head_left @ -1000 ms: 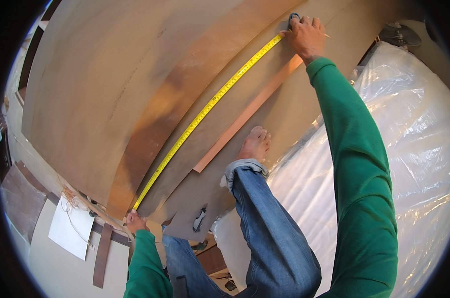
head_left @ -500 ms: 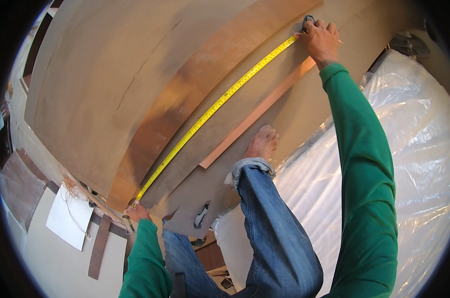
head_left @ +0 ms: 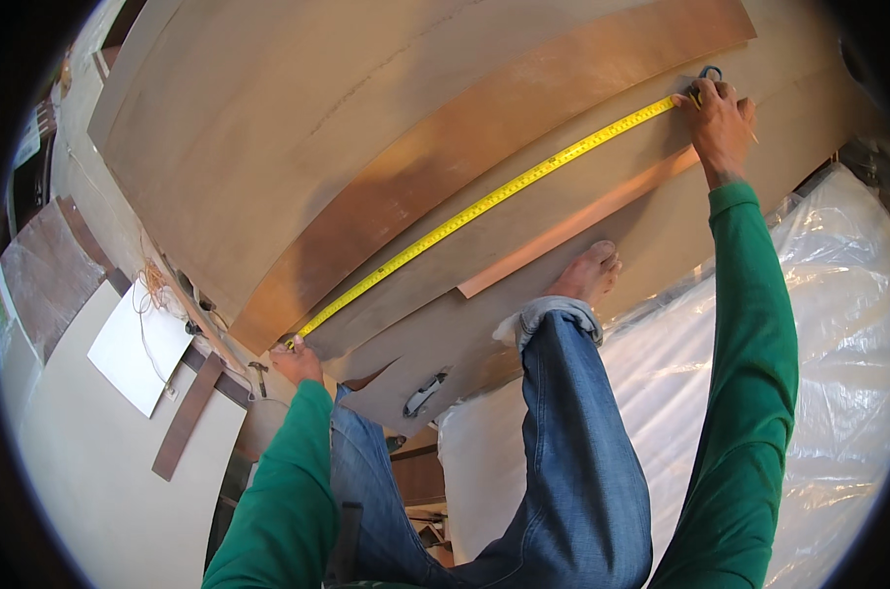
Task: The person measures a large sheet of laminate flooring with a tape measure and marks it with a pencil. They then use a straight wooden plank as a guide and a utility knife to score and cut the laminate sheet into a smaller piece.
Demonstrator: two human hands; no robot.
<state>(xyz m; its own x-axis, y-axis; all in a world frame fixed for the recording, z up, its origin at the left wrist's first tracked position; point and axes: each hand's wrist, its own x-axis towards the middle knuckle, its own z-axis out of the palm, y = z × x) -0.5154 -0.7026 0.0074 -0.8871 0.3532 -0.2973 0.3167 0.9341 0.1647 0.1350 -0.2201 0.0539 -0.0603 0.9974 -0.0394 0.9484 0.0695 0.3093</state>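
A yellow tape measure blade (head_left: 489, 201) stretches across a large brown sheet, beside a wide copper-brown strip (head_left: 405, 191). Its end is pinched in the fingers of my left hand (head_left: 297, 363), close to the sheet's near-left edge. At the far right, my right hand (head_left: 725, 133) grips the dark blue tape case (head_left: 708, 75), mostly hidden under the fingers. A thin, light stick-like tip pokes out beside that hand; its kind is unclear. A narrower copper-coloured strip (head_left: 572, 228) lies nearer to me, running roughly along the blade.
My bare foot (head_left: 590, 273) rests on the brown sheet (head_left: 386, 74). A utility knife (head_left: 425, 393) lies near its front edge. Clear plastic wrapping (head_left: 837, 314) covers something on the right. A white sheet (head_left: 140, 348), wires and a dark brown strip (head_left: 188, 417) are at left.
My view has turned, so the sheet, strips and tape sit further right and look less steep. Both hands keep their hold on the stretched tape measure.
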